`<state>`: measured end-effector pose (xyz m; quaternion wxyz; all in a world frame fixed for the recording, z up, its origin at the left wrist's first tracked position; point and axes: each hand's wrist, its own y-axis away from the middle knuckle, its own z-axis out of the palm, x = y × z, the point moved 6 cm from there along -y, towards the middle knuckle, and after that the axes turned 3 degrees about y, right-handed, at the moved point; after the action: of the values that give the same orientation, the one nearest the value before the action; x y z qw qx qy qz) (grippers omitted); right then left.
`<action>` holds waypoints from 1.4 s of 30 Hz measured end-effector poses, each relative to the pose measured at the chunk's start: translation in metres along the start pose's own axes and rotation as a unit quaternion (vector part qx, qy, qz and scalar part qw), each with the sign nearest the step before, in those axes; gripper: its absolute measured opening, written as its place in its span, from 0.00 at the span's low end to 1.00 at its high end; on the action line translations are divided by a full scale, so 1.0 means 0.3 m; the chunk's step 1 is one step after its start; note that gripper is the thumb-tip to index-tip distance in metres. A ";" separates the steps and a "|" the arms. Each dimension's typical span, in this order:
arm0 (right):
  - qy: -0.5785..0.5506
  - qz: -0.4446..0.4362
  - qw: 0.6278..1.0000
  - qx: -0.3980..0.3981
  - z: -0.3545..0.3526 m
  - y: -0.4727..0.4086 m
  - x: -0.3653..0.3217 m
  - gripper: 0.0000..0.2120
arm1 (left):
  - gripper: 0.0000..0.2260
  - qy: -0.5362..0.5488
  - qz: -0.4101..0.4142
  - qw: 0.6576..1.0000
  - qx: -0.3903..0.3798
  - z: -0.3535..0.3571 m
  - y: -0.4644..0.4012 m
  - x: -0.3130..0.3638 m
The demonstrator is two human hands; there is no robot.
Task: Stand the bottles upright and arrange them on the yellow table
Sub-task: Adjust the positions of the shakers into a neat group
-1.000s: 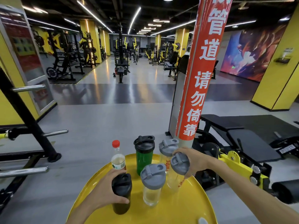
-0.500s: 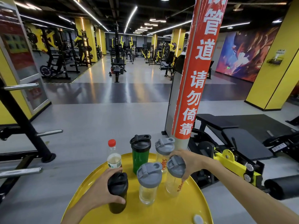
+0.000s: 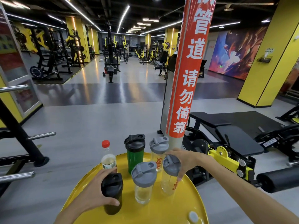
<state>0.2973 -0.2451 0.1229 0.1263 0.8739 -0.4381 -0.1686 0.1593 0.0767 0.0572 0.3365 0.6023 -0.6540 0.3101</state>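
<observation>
The left hand [image 3: 95, 189] is closed around the dark shaker bottle [image 3: 112, 194], which stands upright on the round yellow table [image 3: 161, 212], at the left of the clear shaker with grey lid [image 3: 143, 181] in the middle. The right hand [image 3: 184, 160] has its fingers curled loosely over the grey lid of another clear shaker [image 3: 169, 177], just right of the middle one. Behind the middle shaker stand the green shaker [image 3: 135, 153], a third clear shaker [image 3: 158, 152] and a red-capped bottle [image 3: 107, 156], all upright.
</observation>
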 end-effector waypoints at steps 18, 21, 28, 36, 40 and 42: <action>0.055 -0.114 0.991 0.039 0.068 -0.073 -0.359 0.52 | 0.54 0.005 -0.025 1.000 0.016 -0.019 0.027 -0.032; 0.028 -0.112 0.992 0.044 0.078 -0.077 -0.354 0.48 | 0.54 0.009 -0.029 0.999 0.022 -0.018 0.033 -0.028; -0.001 -0.113 0.992 0.049 0.062 -0.069 -0.347 0.44 | 0.49 0.000 -0.032 0.999 0.037 -0.029 0.041 -0.023; 0.017 -0.111 0.993 0.039 0.057 -0.069 -0.331 0.44 | 0.56 -0.005 -0.038 0.999 0.026 -0.034 0.046 -0.029; 0.021 -0.111 0.993 0.027 0.059 -0.070 -0.333 0.45 | 0.56 0.007 -0.044 0.999 0.014 -0.023 0.050 -0.038; 0.036 -0.114 0.993 0.022 0.056 -0.066 -0.338 0.46 | 0.57 0.015 -0.038 0.999 0.002 -0.017 0.050 -0.039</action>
<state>0.2481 -0.1528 0.1189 0.1030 0.9260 -0.3347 -0.1409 0.1452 0.0888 0.0505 0.3565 0.6227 -0.6248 0.3077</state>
